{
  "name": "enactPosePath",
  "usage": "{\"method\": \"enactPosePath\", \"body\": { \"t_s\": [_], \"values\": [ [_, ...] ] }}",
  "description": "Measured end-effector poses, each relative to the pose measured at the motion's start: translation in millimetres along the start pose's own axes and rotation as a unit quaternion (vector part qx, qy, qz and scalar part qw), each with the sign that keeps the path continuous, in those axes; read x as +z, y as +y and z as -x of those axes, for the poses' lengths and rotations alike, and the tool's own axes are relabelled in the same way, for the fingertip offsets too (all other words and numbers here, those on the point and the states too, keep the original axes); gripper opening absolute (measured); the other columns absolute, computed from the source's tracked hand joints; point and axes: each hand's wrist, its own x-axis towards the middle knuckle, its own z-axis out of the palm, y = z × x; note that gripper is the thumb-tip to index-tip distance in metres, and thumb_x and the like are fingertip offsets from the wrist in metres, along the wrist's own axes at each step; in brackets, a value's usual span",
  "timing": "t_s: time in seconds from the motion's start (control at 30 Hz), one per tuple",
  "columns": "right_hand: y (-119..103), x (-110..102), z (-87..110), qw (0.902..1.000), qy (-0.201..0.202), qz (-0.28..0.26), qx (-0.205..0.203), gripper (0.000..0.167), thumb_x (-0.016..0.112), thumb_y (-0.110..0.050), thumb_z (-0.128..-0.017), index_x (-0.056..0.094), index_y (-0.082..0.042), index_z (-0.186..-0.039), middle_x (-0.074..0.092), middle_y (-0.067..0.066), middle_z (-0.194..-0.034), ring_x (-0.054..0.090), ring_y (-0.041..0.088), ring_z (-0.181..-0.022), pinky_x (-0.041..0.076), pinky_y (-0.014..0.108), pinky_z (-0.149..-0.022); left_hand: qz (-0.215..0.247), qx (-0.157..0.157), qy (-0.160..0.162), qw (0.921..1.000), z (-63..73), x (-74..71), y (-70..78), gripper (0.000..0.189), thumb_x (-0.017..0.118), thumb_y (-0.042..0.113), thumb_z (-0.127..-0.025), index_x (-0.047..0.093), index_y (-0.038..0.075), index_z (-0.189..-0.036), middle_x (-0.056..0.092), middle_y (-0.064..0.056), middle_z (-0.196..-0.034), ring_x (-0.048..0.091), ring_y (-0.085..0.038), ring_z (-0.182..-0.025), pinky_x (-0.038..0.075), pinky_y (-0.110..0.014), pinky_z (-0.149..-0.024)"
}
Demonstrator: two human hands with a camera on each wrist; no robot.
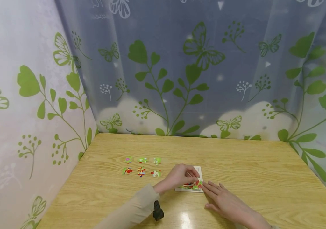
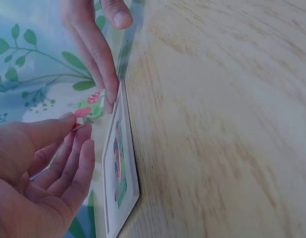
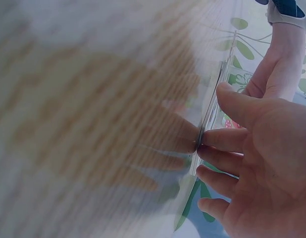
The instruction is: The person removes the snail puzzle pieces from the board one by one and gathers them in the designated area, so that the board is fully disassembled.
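Note:
My left hand (image 1: pixel 180 176) is over a white puzzle tray (image 1: pixel 190 190). In the left wrist view, its thumb and fingers pinch a green and red jigsaw piece (image 2: pixel 95 103) with a strawberry picture, held slightly above the tray. Colourful puzzle parts (image 1: pixel 190 184) lie in the near part of the tray, partly hidden by the left hand. With straight, slightly spread fingers, my right hand (image 1: pixel 227 203) touches the tray's right edge, as the right wrist view also shows.
Several loose jigsaw pieces (image 1: pixel 141 171) lie in two rows on the wooden table (image 1: pixel 246 162), left of the tray. A dark wrist device (image 1: pixel 158 211) hangs at the left sleeve. Patterned curtains (image 1: pixel 166 73) stand behind and at both sides.

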Motion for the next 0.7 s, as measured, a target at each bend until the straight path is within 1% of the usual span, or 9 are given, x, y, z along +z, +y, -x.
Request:
{"method": "enactPosePath", "body": {
  "t_s": [0.13,0.3,0.43,0.57,0.7],
  "values": [
    [0.3,0.1,0.1,1.0,-0.002,-0.002,-0.001,0.062,0.059,-0.042,-0.101,0.052,0.002,-0.145,0.053,0.021,-0.147,0.05,0.042,-0.134,0.039,0.062,-0.107,0.011,-0.005,0.004,0.9999,1.6,-1.9,-1.2,0.003,0.076,0.013,-0.092,0.077,0.012,-0.095,0.073,0.005,-0.084,0.067,-0.004,-0.07,0.053,-0.016,-0.066],
    [1.0,1.0,0.3,1.0,-0.004,0.0,0.0,0.062,0.06,-0.042,-0.101,0.053,0.002,-0.145,0.053,0.02,-0.147,0.05,0.041,-0.134,0.04,0.062,-0.107,0.018,-0.011,0.009,0.9997,3.3,-4.1,-3.2,0.003,0.077,0.013,-0.092,0.077,0.012,-0.094,0.073,0.005,-0.084,0.066,-0.003,-0.069,0.053,-0.017,-0.063],
    [1.5,1.6,0.3,1.0,-0.004,0.003,0.002,0.062,0.061,-0.041,-0.1,0.053,0.002,-0.144,0.053,0.02,-0.147,0.05,0.041,-0.134,0.04,0.061,-0.107,0.023,-0.019,0.011,0.9995,5.8,-7.3,-3.7,0.004,0.076,0.014,-0.092,0.076,0.011,-0.095,0.072,0.005,-0.085,0.064,-0.001,-0.07,0.053,-0.018,-0.064],
    [1.4,1.8,0.5,1.0,-0.004,0.005,0.003,0.061,0.061,-0.04,-0.101,0.053,0.002,-0.144,0.053,0.019,-0.147,0.05,0.041,-0.134,0.04,0.061,-0.108,0.029,-0.023,0.009,0.9993,8.8,-10.6,-5.4,0.005,0.075,0.014,-0.093,0.076,0.01,-0.096,0.073,0.004,-0.086,0.065,-0.002,-0.072,0.053,-0.018,-0.065],
    [1.3,1.9,0.6,1.0,-0.002,0.007,0.003,0.061,0.061,-0.04,-0.101,0.053,0.002,-0.144,0.053,0.02,-0.148,0.05,0.041,-0.135,0.039,0.061,-0.108,0.039,-0.022,0.009,0.9989,11.8,-13.6,-7.9,0.004,0.075,0.011,-0.093,0.076,0.008,-0.095,0.074,0.001,-0.087,0.068,-0.006,-0.073,0.054,-0.019,-0.066]
  ]
}}
